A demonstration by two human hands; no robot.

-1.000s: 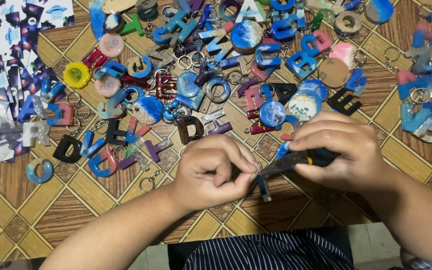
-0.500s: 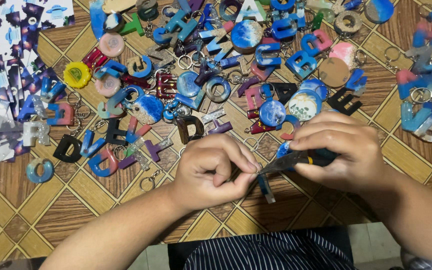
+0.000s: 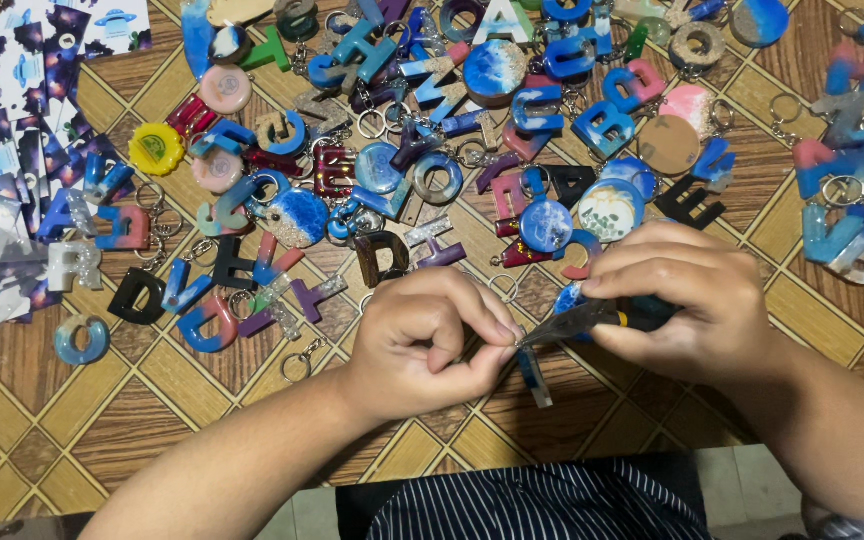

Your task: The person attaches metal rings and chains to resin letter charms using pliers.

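Observation:
My left hand (image 3: 432, 345) is curled into a fist, pinching the top of a small blue and white resin letter piece (image 3: 531, 372) that hangs below the fingers. My right hand (image 3: 692, 300) grips dark-handled pliers (image 3: 592, 318), whose metal jaws point left and meet the left fingertips at the piece's top. Both hands sit close together over the patterned wooden table (image 3: 152, 400), near its front edge. A key ring at the jaws cannot be made out.
Several resin letter and disc keychains (image 3: 432, 130) in blue, pink, black and purple cover the far half of the table. A yellow round charm (image 3: 156, 149) lies at the left. Printed packaging cards (image 3: 12, 150) are stacked at the far left. Striped fabric (image 3: 532, 505) is below.
The hands stay nearly still; the pliers' jaws and left fingers shift only slightly at the small piece.

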